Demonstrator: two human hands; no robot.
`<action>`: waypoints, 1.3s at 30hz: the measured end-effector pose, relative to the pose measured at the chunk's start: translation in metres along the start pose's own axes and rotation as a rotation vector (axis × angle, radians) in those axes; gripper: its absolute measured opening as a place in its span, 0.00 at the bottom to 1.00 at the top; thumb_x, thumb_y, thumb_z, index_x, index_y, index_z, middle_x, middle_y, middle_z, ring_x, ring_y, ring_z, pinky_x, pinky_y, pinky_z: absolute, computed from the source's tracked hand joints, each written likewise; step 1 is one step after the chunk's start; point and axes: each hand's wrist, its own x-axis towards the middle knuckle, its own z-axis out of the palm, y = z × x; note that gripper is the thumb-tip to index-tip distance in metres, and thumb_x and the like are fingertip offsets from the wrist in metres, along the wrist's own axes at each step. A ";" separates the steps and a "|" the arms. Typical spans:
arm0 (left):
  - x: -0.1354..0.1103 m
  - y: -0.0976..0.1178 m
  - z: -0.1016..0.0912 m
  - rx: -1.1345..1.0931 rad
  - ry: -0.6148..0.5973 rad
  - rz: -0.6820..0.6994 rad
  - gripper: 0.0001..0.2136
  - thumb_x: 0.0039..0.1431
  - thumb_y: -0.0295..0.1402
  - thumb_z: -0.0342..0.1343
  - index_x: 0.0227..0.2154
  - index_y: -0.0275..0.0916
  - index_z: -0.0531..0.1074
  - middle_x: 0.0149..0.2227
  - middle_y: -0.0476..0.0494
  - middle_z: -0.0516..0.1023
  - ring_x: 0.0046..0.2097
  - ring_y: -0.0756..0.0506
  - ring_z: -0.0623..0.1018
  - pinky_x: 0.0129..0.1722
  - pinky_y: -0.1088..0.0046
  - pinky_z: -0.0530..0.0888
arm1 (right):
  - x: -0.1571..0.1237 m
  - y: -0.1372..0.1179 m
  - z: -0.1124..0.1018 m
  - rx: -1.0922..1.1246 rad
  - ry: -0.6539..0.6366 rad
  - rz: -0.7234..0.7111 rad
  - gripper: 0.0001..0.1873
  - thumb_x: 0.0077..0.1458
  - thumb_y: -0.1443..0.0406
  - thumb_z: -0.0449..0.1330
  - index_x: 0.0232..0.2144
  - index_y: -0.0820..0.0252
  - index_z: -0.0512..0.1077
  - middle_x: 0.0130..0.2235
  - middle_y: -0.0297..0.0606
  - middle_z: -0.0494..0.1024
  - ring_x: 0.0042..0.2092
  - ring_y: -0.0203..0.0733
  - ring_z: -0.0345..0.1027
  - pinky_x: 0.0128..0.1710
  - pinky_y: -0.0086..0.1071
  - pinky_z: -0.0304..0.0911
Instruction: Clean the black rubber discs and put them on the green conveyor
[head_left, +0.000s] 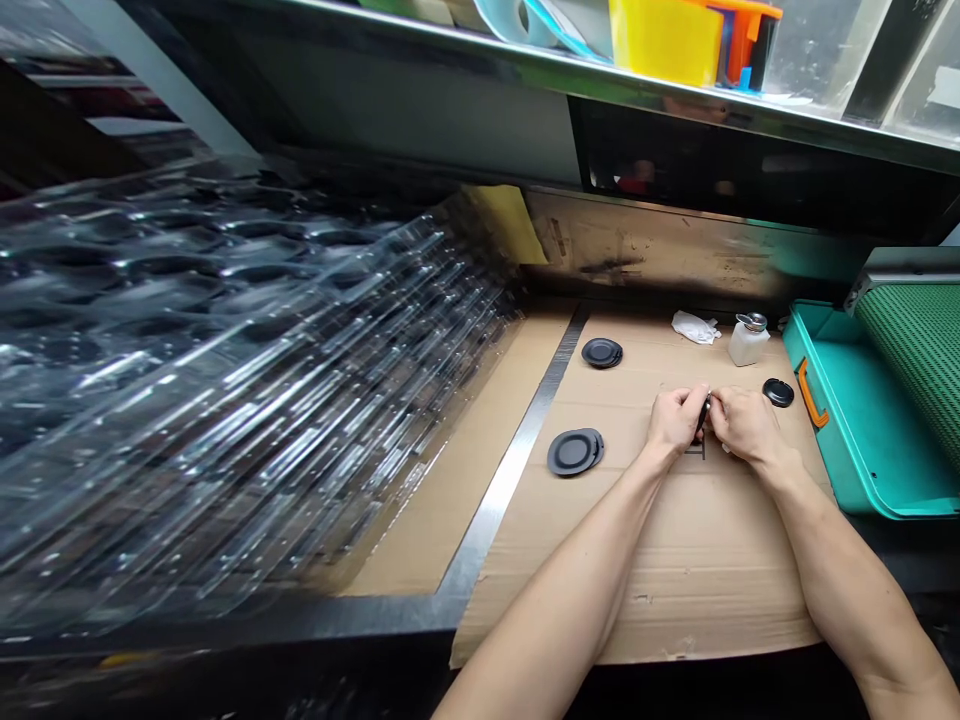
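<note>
My left hand [675, 418] and my right hand [744, 420] meet over the cardboard sheet [675, 560], fingers closed on a small black disc-like part [703, 412] held on edge between them. Most of that part is hidden by the fingers. To the left of my hands lie two small stacks of flat black round parts, a far stack [601, 352] and a near stack [575, 453]. A shiny black round part [778, 392] rests just beyond my right hand.
Stacked clear plastic trays [300, 400] fill the left side. At the back are a white pump bottle [748, 340] and a crumpled white tissue [695, 327]. On the right, a teal bin [855, 440] stands beside a green conveyor belt [919, 335]. A shelf [465, 50] overhangs the back.
</note>
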 end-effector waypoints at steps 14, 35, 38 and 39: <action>-0.001 -0.002 0.003 -0.024 0.035 0.022 0.23 0.59 0.50 0.55 0.16 0.39 0.66 0.12 0.50 0.66 0.14 0.52 0.65 0.15 0.77 0.58 | -0.001 -0.001 0.007 -0.001 0.013 0.014 0.17 0.69 0.63 0.48 0.37 0.59 0.76 0.42 0.42 0.82 0.41 0.41 0.74 0.38 0.31 0.56; -0.002 -0.008 0.000 0.003 0.052 0.083 0.22 0.58 0.50 0.57 0.17 0.40 0.65 0.13 0.52 0.66 0.16 0.50 0.67 0.15 0.76 0.61 | -0.001 -0.002 0.007 0.069 -0.013 0.018 0.15 0.69 0.63 0.49 0.35 0.58 0.75 0.40 0.41 0.82 0.38 0.40 0.73 0.37 0.30 0.56; -0.002 -0.011 0.000 -0.001 0.051 0.089 0.22 0.58 0.51 0.56 0.18 0.40 0.65 0.13 0.52 0.65 0.16 0.50 0.67 0.15 0.76 0.61 | -0.001 -0.001 0.008 0.082 0.033 0.007 0.15 0.69 0.63 0.49 0.35 0.58 0.74 0.40 0.40 0.82 0.39 0.40 0.73 0.37 0.30 0.55; -0.002 -0.011 0.000 0.009 0.050 0.090 0.22 0.58 0.51 0.56 0.18 0.40 0.66 0.13 0.52 0.66 0.16 0.50 0.67 0.15 0.76 0.61 | -0.001 -0.001 0.009 0.087 0.034 0.010 0.16 0.69 0.63 0.49 0.35 0.58 0.74 0.40 0.40 0.82 0.39 0.40 0.73 0.37 0.30 0.55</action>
